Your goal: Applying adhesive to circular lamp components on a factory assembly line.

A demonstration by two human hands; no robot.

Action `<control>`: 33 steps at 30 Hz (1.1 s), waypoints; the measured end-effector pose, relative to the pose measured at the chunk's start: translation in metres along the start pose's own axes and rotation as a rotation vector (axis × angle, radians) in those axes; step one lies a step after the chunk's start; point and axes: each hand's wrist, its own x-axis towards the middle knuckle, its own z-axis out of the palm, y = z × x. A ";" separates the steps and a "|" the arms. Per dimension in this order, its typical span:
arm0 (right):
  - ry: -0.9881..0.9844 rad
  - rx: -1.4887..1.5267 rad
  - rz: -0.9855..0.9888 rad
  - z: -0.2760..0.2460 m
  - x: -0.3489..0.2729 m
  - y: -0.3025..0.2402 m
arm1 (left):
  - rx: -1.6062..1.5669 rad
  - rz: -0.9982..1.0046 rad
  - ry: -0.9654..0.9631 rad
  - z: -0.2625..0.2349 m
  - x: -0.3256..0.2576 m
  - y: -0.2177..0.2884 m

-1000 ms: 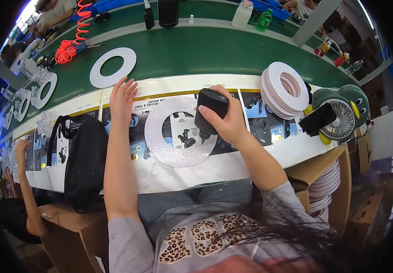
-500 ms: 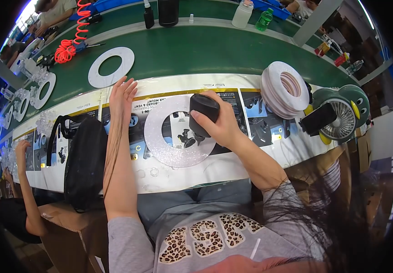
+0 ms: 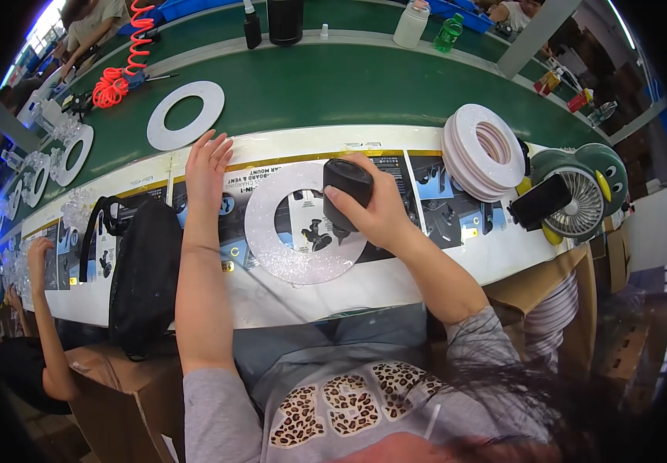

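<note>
My right hand (image 3: 372,197) is wrapped round a black bottle (image 3: 347,185), held tilted with its narrow tip pointing down. The tip is over the right side of a white glittery ring (image 3: 272,235); whether it touches the surface I cannot tell. That ring lies flat on the printed sheets in front of me. Left of it, my left hand (image 3: 210,162) is open with fingers stretched out and nothing in them, by the table's far edge. Just beyond those fingers, another white ring (image 3: 162,133) lies on the green belt (image 3: 303,89).
At the right are a stack of white rings (image 3: 465,174) and a green fan (image 3: 580,202) with a black phone (image 3: 542,201) before it. A black bag (image 3: 147,266) stands left of my arm. More rings (image 3: 77,158) and a red coiled hose (image 3: 110,86) lie farther left. Co-workers sit around.
The rings on the green belt have shifted slightly left. My right hand and the black bottle have barely moved, and my left hand stays in place.
</note>
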 end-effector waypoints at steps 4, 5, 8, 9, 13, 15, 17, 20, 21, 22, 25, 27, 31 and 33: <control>0.001 -0.008 -0.005 0.001 0.000 0.001 | -0.004 0.001 -0.001 -0.001 0.000 0.000; 0.002 -0.008 -0.004 0.000 0.000 0.002 | -0.003 0.000 -0.002 -0.001 0.001 0.000; -0.005 -0.007 -0.004 -0.001 0.000 0.003 | -0.004 -0.004 -0.006 0.000 0.003 -0.003; -0.002 -0.009 -0.015 0.000 0.000 0.002 | -0.013 0.003 0.004 0.000 0.002 -0.002; 0.001 -0.018 0.003 0.001 0.000 0.000 | -0.023 0.008 0.015 0.000 0.001 -0.001; -0.001 -0.014 0.002 0.000 0.000 0.001 | -0.016 0.004 0.008 0.001 0.000 0.000; -0.006 -0.009 0.000 -0.001 0.000 0.001 | -0.009 0.001 0.005 0.002 0.000 -0.001; -0.014 -0.037 0.000 -0.004 0.000 -0.001 | -0.010 0.002 0.009 0.001 -0.002 0.000; -0.028 0.061 0.016 -0.003 -0.001 0.001 | -0.007 0.006 0.001 -0.001 -0.002 0.001; -0.043 0.160 0.033 -0.002 -0.001 0.002 | -0.005 0.011 -0.005 -0.002 -0.002 0.001; -0.064 0.247 -0.011 0.001 -0.006 -0.002 | -0.015 0.010 0.007 0.002 0.000 0.000; -0.088 0.275 -0.004 0.007 -0.008 -0.005 | -0.015 0.010 0.018 0.003 0.001 -0.002; -0.184 0.236 -0.012 0.014 -0.009 -0.015 | -0.031 0.033 0.011 -0.002 -0.001 -0.001; -0.198 0.157 -0.087 0.017 -0.009 -0.018 | -0.005 0.009 0.000 -0.002 0.000 0.000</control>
